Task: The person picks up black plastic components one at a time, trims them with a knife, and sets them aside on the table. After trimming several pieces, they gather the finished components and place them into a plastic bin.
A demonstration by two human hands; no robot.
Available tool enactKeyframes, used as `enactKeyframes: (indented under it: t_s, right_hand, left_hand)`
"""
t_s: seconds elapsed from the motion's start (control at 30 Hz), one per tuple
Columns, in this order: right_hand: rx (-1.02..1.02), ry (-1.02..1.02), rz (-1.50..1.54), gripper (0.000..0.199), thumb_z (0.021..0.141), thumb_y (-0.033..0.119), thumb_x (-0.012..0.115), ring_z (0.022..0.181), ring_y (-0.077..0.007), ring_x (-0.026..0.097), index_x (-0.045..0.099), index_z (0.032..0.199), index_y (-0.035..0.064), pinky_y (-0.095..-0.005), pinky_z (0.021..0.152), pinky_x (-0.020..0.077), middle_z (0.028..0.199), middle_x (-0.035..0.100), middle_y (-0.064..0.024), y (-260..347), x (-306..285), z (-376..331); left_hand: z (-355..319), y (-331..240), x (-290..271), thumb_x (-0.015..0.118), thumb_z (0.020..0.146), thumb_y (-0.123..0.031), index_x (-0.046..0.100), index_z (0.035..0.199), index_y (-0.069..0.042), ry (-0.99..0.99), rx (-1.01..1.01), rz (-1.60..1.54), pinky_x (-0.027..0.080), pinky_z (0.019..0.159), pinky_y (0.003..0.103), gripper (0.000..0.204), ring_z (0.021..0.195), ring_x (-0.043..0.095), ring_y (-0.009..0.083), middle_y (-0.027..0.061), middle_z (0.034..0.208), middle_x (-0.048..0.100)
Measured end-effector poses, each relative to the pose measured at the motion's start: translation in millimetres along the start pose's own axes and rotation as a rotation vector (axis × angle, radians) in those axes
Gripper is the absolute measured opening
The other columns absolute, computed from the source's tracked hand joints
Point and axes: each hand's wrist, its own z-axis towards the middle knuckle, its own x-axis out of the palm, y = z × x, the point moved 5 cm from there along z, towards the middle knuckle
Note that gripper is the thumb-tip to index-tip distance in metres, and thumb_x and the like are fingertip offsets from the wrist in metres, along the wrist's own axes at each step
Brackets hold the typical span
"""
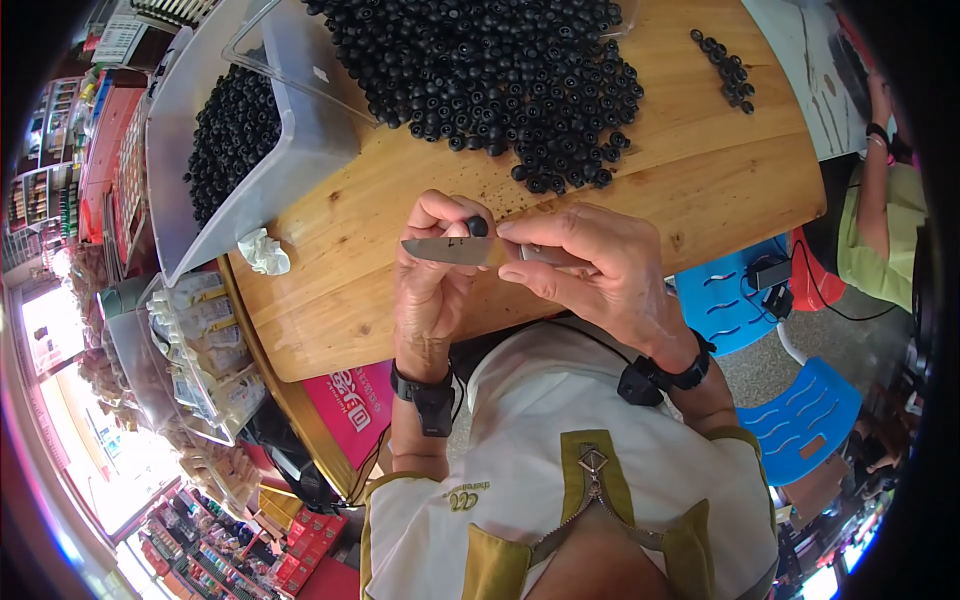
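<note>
Hovering over a wooden table (335, 290) near blue seats (800, 415), left grip (430, 288) pinches a black piece (476, 226), right grip (615, 255) clamps a knife (440, 251).

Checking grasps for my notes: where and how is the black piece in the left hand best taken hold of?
Probably by its rounded sides, pinched from the person's left: the black piece is small and sits at the end of the left hand, while the knife blade lies along its near side, making that approach riskier.

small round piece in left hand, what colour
The small round piece is black, seen best in the head view.
</note>
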Motion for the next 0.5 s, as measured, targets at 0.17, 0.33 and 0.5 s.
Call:
enactKeyframes:
  t_s: [0.17,0.33,0.5]
  right_hand:
    - [-0.001,0.007,-0.026,0.031,0.079,0.006,0.079,0.068,-0.0129,0.064,0.069,0.109,0.0041,-0.0250,0.057,0.0513,0.083,0.069,-0.0068,0.5,1.2,-1.0]
    - [0.026,0.017,0.021,0.032,0.079,0.005,0.079,0.068,-0.0122,0.064,0.069,0.109,0.0037,-0.0243,0.055,0.0500,0.083,0.069,-0.0067,-0.3,0.0,-1.3]
    - [0.092,0.102,0.061,0.028,0.080,0.003,0.077,0.072,-0.0120,0.065,0.070,0.107,0.0033,-0.0232,0.059,0.0510,0.085,0.070,-0.0076,0.9,-4.4,-0.1]
  left_hand:
    - [-0.9,-0.3,0.8,0.062,0.096,-0.014,0.054,0.104,-0.004,0.006,-0.003,-0.042,0.049,0.069,0.024,0.015,0.078,0.058,0.0143,0.0110,0.095,0.061]
    - [-0.8,-0.8,0.7,0.065,0.094,-0.016,0.054,0.103,-0.003,0.029,-0.022,-0.042,0.049,0.067,0.025,0.019,0.076,0.058,0.0145,0.0128,0.094,0.060]
    - [-3.3,-4.2,1.0,0.063,0.094,-0.012,0.055,0.101,-0.002,0.022,0.007,-0.055,0.048,0.063,0.026,0.015,0.072,0.057,0.0160,0.0143,0.090,0.060]
